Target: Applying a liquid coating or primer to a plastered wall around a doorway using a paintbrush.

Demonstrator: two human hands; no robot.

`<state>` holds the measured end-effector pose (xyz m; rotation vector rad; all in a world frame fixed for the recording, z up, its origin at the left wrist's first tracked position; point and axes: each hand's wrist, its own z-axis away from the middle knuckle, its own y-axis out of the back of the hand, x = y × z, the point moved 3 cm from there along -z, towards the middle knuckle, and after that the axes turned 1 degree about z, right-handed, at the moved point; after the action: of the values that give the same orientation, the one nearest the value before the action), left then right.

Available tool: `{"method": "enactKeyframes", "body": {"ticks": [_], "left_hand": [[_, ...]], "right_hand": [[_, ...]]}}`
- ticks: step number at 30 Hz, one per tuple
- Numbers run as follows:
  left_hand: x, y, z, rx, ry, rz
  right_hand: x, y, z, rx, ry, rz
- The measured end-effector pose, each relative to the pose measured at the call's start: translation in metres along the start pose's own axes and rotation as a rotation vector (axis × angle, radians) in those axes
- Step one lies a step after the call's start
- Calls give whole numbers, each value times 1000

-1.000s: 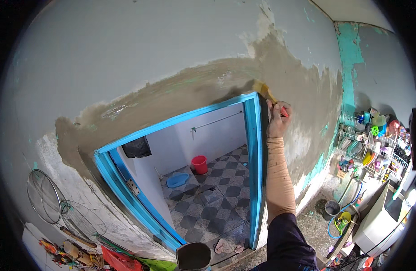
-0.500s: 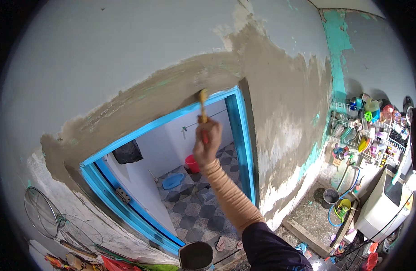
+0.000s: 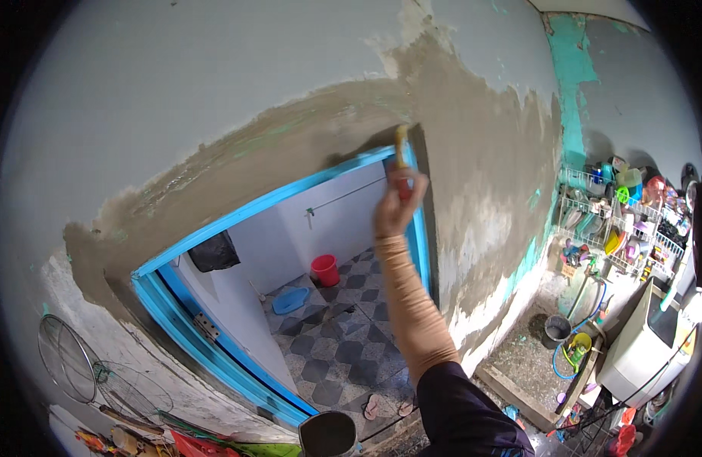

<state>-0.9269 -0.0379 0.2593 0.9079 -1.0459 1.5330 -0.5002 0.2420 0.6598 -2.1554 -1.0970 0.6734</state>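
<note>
My right hand (image 3: 395,212) is raised to the upper right corner of a blue door frame (image 3: 290,193), its fingers closed around the red handle of a paintbrush (image 3: 401,145). The brush points upward, and its yellowish head meets the corner where the frame joins the wall. Around the frame, the wall (image 3: 480,137) carries a brownish-grey coat with ragged edges, and light grey paint lies above it. A dark, open-topped bucket (image 3: 328,433) shows at the lower edge; what supports it is hidden. My left hand is out of sight.
Through the doorway are a patterned tile floor (image 3: 343,358), a red pail (image 3: 325,270), a blue squat toilet (image 3: 291,300) and slippers (image 3: 371,407). Wire strainers (image 3: 65,358) hang at the left. Loaded dish racks (image 3: 602,209) and a white washing machine (image 3: 633,354) stand at the right.
My right hand has carried the paintbrush rightward and slightly up along the top of the door frame to its right corner. The bucket stays at the lower edge.
</note>
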Motion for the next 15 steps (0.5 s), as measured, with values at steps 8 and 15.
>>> {"method": "enactKeyframes", "body": {"ticks": [8, 15], "left_hand": [[14, -5, 0, 71, 76, -36], [21, -7, 8, 76, -130, -213]], "right_hand": [[-172, -43, 121, -548, -151, -376], [-111, -16, 24, -246, 60, -119]]}}
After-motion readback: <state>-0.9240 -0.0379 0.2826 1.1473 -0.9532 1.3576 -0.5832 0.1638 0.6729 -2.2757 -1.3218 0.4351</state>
